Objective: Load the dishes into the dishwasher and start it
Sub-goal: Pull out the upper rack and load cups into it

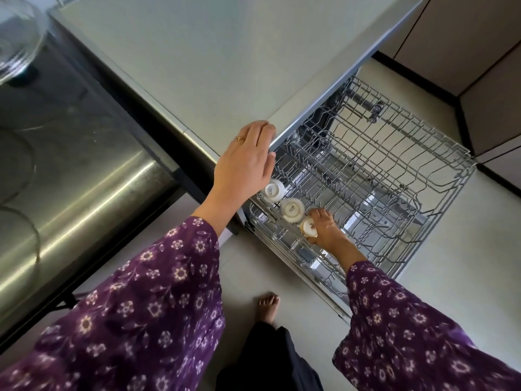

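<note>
Head view: right hand [328, 231] grips cup [306, 224] at rack [394, 142] edge; left hand [245, 165] fingers [262, 131] flat on counter [197, 66] edge.

The left hand [245, 162] lies flat on the tabletop [197, 66] corner, above the pulled-out wire rack [439, 153]. The right hand [327, 230] reaches down into the rack's near left side and grips an upturned cup [306, 225]. A middle cup [293, 210] and a far cup [274, 190], both white and upturned, stand in a row beside it. A steel sink [70, 165] lies left, with a glass bowl [17, 38] at the top corner. A bare foot [269, 304] is on the floor [282, 266].
</note>
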Action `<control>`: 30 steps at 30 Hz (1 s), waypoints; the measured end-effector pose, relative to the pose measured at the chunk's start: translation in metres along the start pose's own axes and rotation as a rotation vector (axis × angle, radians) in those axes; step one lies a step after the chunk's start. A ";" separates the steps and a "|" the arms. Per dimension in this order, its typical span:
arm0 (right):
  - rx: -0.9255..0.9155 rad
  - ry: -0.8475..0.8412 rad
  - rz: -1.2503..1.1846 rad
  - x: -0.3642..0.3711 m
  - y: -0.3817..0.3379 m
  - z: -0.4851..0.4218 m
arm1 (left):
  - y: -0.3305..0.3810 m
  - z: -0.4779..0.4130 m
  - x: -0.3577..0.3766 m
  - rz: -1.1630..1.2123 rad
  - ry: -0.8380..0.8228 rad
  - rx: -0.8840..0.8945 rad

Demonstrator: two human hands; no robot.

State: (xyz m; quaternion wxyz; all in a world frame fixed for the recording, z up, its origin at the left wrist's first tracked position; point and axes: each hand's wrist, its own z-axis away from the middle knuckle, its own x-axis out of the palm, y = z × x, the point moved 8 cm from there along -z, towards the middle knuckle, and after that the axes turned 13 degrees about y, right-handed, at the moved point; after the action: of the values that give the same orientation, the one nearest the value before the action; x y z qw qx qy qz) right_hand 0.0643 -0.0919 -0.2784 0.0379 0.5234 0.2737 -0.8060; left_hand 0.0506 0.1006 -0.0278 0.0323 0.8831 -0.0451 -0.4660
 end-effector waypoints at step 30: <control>-0.110 0.335 -0.122 -0.130 -0.128 0.057 | -0.022 0.030 -0.056 0.103 -0.142 -0.210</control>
State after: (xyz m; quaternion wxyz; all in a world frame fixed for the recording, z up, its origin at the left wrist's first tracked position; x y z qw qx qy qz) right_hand 0.0313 -0.0402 -0.0978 -0.0287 0.6300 0.3510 -0.6921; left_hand -0.0041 0.1283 -0.0010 0.1450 0.8363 -0.0435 -0.5270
